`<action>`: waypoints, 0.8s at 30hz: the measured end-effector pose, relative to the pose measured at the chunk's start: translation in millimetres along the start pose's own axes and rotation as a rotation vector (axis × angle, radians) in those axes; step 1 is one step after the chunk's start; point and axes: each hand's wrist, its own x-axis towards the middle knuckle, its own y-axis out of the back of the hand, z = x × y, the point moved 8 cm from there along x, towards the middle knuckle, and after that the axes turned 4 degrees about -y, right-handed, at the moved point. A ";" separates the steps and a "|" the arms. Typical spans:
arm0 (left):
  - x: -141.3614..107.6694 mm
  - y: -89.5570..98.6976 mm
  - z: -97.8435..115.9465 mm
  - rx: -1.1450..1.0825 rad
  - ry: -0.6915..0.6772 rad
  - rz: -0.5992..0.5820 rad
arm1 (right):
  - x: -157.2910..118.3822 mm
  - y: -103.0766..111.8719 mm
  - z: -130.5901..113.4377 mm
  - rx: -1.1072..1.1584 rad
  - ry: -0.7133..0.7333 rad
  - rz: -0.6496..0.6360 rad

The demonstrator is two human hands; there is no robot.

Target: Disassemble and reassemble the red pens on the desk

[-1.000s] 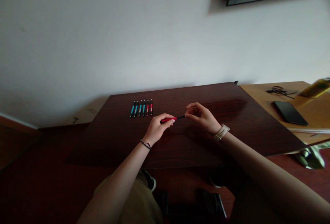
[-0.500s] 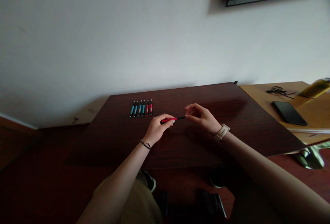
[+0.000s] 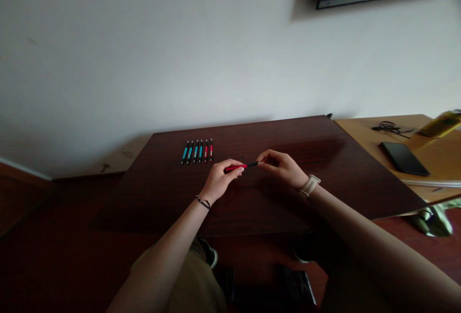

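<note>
From the head view, we grip the red pen (image 3: 236,167) in our left hand (image 3: 219,180), fingers wrapped round its barrel to steady it level above the dark table (image 3: 273,202). Our right hand (image 3: 284,169) pinches its black tip. The row of pens (image 3: 197,151) lies well apart, beyond our left hand.

Glossy dark wood table (image 3: 273,207), matt plastic red pen (image 3: 237,166)
</note>
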 end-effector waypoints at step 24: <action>-1.9 -8.0 6.0 0.082 -0.072 -0.077 | -2.0 -10.4 6.9 -0.101 -0.097 -0.080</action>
